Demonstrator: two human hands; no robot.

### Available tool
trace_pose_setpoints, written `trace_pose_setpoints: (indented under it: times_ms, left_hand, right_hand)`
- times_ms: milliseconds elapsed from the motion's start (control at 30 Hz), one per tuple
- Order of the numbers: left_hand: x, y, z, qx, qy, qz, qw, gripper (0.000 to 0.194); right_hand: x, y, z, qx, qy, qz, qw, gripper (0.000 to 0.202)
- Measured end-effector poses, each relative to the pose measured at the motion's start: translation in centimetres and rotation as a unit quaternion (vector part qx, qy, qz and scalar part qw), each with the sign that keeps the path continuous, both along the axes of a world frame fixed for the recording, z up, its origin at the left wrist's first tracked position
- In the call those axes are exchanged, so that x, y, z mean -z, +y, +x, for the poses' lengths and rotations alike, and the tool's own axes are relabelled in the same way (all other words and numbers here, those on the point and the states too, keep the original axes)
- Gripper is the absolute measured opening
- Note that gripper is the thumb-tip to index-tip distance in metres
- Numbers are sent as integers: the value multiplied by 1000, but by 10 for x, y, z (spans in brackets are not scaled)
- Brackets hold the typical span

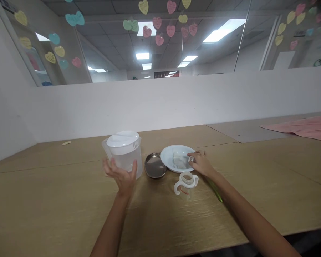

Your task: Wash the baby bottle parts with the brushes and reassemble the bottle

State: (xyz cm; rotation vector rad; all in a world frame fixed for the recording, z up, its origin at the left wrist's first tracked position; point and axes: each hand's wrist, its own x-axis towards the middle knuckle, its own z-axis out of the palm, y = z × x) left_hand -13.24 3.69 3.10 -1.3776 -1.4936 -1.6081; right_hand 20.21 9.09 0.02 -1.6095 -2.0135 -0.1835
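A clear plastic pitcher with a white lid stands upright on the table. My left hand is in front of it, thumb and fingers spread apart; whether the palm touches the pitcher I cannot tell. My right hand reaches over the rim of a white bowl, its fingertips closed on a small white ring. Inside the bowl lies a clear, see-through item, hard to make out. Nearer to me stands a baby bottle without a top, with a white two-handled collar round its neck.
Between pitcher and bowl sits a round metal dish. A thin green stick-like thing lies partly under my right forearm. A pink cloth is at the far right, and a small flat tan piece at the back left. Behind the table rises a white wall.
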Motion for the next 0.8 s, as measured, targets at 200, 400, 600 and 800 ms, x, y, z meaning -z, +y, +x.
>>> trace_pose_setpoints:
  times_ms: [200, 400, 600, 800]
  left_hand:
    - [-4, 9, 0, 66, -228, -178, 955, 132]
    - [-6, 10, 2, 126, -266, -201, 934, 124]
    - [-5, 4, 7, 104, -153, -161, 969, 112]
    - [-6, -2, 8, 38, 136, -122, 982, 84]
  right_hand:
    - [1, -1, -2, 21, 7, -10, 1000, 34]
    - [0, -3, -3, 13, -9, -15, 1000, 31]
    - [4, -2, -2, 7, -7, 3, 1000, 25]
    - [-5, -11, -7, -19, 56, 115, 992, 23]
